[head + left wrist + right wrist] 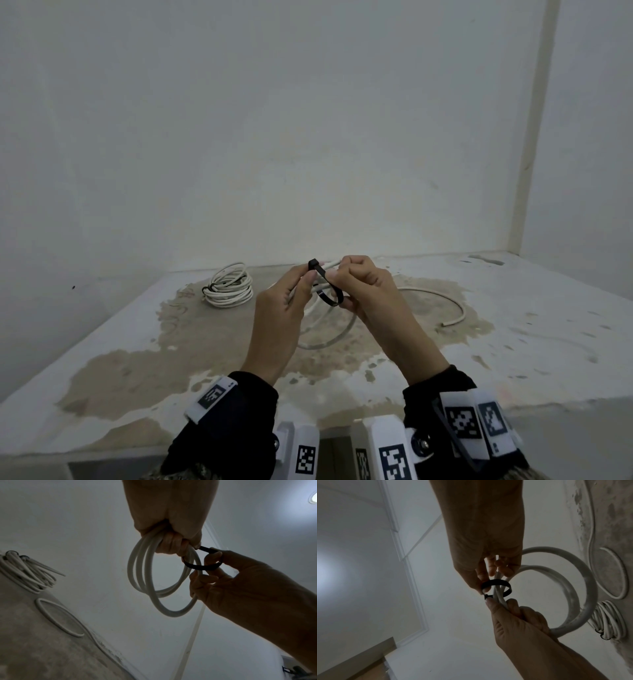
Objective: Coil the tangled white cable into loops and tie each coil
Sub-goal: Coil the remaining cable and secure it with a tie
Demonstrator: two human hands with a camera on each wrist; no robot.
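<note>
My left hand [291,294] grips a small coil of white cable [149,574] of about three loops, held up above the table. Its thumb presses on the head of a black cable tie [329,289]. The tie [496,586] forms a loose ring around the coil's strands. My right hand [358,279] pinches the tie's band [202,566] with curled fingers just to the right of the left hand [513,615]. From the coil [565,588] the cable trails down to the table.
A finished white coil [228,286] bound with black ties lies at the back left of the stained grey table [137,359]. Loose cable [445,301] curves over the table at the right and loops under my hands. A wall stands close behind.
</note>
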